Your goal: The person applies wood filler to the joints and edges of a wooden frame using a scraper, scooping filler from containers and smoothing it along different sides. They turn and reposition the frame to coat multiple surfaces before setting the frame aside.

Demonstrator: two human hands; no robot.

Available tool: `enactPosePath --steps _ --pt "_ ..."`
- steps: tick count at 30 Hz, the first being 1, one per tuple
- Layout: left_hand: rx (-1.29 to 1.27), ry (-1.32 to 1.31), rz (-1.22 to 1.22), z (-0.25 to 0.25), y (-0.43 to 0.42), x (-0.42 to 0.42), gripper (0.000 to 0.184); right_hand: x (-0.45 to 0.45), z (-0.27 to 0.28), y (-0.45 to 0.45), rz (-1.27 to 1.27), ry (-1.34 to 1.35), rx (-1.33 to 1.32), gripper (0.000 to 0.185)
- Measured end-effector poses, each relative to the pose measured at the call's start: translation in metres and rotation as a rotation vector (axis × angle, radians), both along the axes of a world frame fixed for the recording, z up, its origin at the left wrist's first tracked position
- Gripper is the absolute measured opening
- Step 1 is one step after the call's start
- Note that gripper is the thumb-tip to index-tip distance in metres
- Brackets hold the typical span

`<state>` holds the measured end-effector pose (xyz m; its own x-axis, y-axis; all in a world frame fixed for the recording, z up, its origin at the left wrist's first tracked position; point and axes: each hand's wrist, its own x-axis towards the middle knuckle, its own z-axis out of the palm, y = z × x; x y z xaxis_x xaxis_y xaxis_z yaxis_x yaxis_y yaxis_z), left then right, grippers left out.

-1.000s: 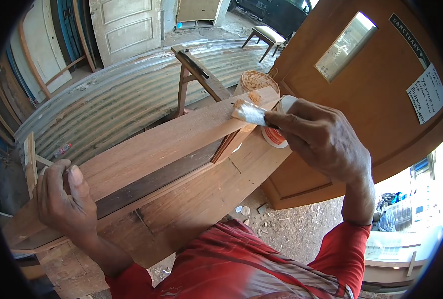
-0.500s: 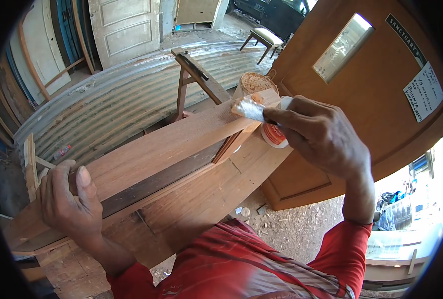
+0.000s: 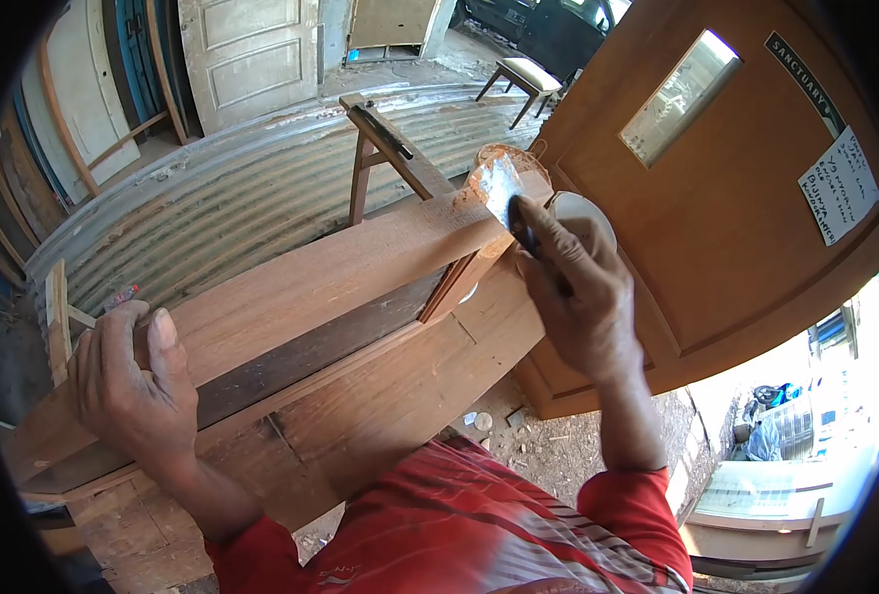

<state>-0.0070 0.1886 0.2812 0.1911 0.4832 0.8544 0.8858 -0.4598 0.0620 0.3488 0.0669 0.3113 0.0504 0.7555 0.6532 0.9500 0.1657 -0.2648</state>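
Note:
A putty knife [image 3: 499, 186] is in my right hand [image 3: 583, 287], which is closed round its handle. Orange-brown filler coats the edge of its silvery blade, held over the right end of a wooden frame [image 3: 331, 262]. Whether the blade touches the wood there, I cannot tell. At the frame's left part my left hand [image 3: 133, 386] grips the top board, its thumb on the near side and its fingers over the far side. A round white tub [image 3: 590, 210] stands partly hidden behind my right hand.
The frame lies on a wooden workbench [image 3: 360, 436]. Beyond it are a wooden trestle [image 3: 400, 153], corrugated sheets [image 3: 232, 198] and a small stool [image 3: 524, 77]. A large brown door [image 3: 697, 218] with a paper note [image 3: 840, 188] stands on the right. Debris litters the floor.
My right hand has moved left and downward, and the putty knife has turned so its blade points up and to the left. My left hand has stayed almost in place on the frame.

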Motion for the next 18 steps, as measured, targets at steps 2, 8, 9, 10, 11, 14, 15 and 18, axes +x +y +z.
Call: enactPosePath --steps 2,8,9,10,11,14,15,18 --pt "-0.001 0.017 -0.006 0.001 0.000 -0.001 0.037 0.000 -0.038 0.008 -0.042 -0.094 0.063 0.057" --pt "-0.051 0.038 0.021 -0.001 0.002 -0.006 0.035 -0.015 -0.086 -0.037 0.028 0.105 -0.244 0.046" --pt "-0.043 0.036 0.036 -0.002 0.004 -0.005 0.035 -0.014 -0.084 -0.039 0.036 0.101 -0.164 0.050" --pt "-0.039 0.030 0.026 -0.001 0.004 -0.004 0.035 -0.012 -0.077 -0.039 0.031 0.205 -0.114 0.048" --pt "-0.044 0.029 0.018 0.000 0.001 -0.004 0.036 -0.010 -0.067 -0.039 0.027 0.315 -0.074 0.046" --pt "-0.034 0.034 -0.010 0.000 -0.004 -0.006 0.037 -0.014 -0.030 -0.034 -0.061 0.501 -0.085 0.035" --pt "-0.027 0.028 -0.015 -0.001 -0.005 -0.006 0.037 -0.015 -0.014 -0.033 -0.117 0.500 -0.131 0.034" --pt "0.003 0.027 -0.037 0.000 -0.007 -0.007 0.037 -0.008 0.004 -0.031 -0.190 0.496 -0.244 0.033"
